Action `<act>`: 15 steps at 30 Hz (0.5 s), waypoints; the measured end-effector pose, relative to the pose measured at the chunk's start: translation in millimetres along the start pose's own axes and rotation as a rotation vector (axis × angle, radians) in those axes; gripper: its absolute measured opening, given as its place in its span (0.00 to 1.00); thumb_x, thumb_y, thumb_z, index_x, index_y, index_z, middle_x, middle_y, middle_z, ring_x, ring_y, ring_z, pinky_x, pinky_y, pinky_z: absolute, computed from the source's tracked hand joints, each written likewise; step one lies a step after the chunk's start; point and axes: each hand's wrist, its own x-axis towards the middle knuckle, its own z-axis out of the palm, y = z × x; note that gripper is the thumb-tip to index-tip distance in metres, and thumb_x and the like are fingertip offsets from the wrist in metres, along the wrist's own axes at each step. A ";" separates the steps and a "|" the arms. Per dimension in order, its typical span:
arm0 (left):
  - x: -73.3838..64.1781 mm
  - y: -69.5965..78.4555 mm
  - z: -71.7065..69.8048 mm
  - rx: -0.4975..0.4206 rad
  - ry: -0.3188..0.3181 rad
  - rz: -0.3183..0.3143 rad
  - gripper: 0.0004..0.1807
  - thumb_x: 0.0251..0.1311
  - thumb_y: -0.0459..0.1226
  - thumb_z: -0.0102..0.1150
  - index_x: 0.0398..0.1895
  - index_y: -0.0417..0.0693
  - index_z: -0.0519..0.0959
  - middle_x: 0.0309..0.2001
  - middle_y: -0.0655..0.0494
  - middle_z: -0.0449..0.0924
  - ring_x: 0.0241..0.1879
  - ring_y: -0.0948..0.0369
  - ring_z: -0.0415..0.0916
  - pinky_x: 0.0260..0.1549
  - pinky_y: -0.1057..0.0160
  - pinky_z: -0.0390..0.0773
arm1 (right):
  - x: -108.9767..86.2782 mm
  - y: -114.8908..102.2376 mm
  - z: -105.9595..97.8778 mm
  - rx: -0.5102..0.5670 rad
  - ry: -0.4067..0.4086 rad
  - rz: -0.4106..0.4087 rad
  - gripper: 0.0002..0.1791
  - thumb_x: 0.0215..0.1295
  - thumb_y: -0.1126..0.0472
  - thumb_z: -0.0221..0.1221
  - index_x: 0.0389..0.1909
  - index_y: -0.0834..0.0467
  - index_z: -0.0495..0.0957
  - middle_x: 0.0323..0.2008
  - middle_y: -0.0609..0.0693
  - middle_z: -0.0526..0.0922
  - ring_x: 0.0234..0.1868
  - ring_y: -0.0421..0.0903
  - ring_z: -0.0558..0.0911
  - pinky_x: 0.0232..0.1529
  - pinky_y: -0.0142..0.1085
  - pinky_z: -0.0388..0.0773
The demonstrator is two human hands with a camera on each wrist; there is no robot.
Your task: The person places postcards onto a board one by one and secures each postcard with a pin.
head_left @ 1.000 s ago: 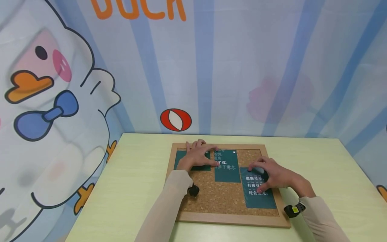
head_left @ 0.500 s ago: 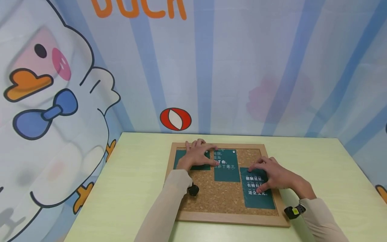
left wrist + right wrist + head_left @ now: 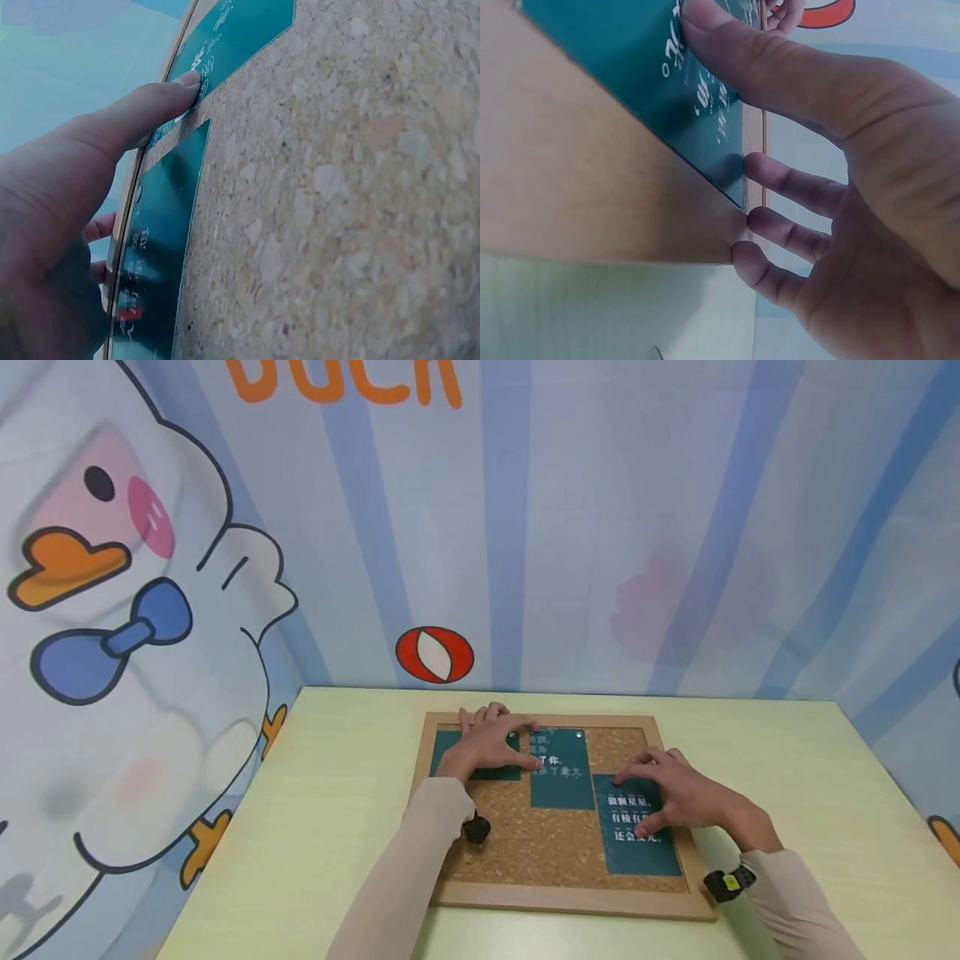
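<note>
A wood-framed corkboard lies on the table, bearing three dark green cards with white writing. My left hand spreads over the left card, partly hiding it. Its thumb presses the middle card, and its index fingertip touches that card's top; other fingers reach the board's far edge. On the lower right card, my right hand rests its thumb and index fingertip, spread apart. Its remaining fingers are near the frame in the right wrist view. A small white pin sits at the middle card's top right.
The pale yellow table extends on both sides of the board. Behind it hangs a striped blue backdrop with a cartoon duck on the left. Each wrist wears a small black device.
Both hands keep their places on the cards. The whole head view shifts very slightly; nothing else visibly moves.
</note>
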 end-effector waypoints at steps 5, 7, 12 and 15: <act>-1.7 0.4 -0.2 0.013 0.014 0.016 0.37 0.57 0.64 0.70 0.71 0.73 0.75 0.71 0.47 0.62 0.72 0.45 0.55 0.68 0.26 0.27 | -1.5 -2.1 -0.7 0.002 0.004 -0.002 0.38 0.48 0.42 0.80 0.60 0.51 0.81 0.55 0.53 0.72 0.51 0.54 0.65 0.50 0.51 0.66; -1.8 -1.9 1.7 0.013 0.025 0.030 0.37 0.57 0.64 0.70 0.71 0.73 0.74 0.73 0.46 0.61 0.73 0.45 0.54 0.68 0.26 0.26 | -1.4 -3.6 -1.4 0.002 0.004 -0.001 0.38 0.48 0.42 0.80 0.60 0.51 0.81 0.55 0.54 0.72 0.52 0.54 0.65 0.50 0.51 0.66; -2.6 -7.3 6.1 0.012 0.050 0.058 0.39 0.59 0.64 0.68 0.74 0.72 0.71 0.79 0.45 0.55 0.79 0.42 0.46 0.68 0.25 0.25 | -0.8 -4.9 -0.5 0.002 0.004 0.004 0.37 0.49 0.43 0.80 0.60 0.51 0.80 0.56 0.55 0.72 0.52 0.55 0.65 0.50 0.53 0.66; -6.9 -4.1 5.5 0.023 0.057 0.067 0.42 0.60 0.66 0.67 0.77 0.72 0.67 0.81 0.46 0.52 0.81 0.39 0.38 0.68 0.25 0.27 | -1.4 -3.5 1.3 -0.001 0.004 0.009 0.37 0.49 0.43 0.80 0.60 0.51 0.80 0.56 0.55 0.71 0.53 0.56 0.65 0.51 0.54 0.66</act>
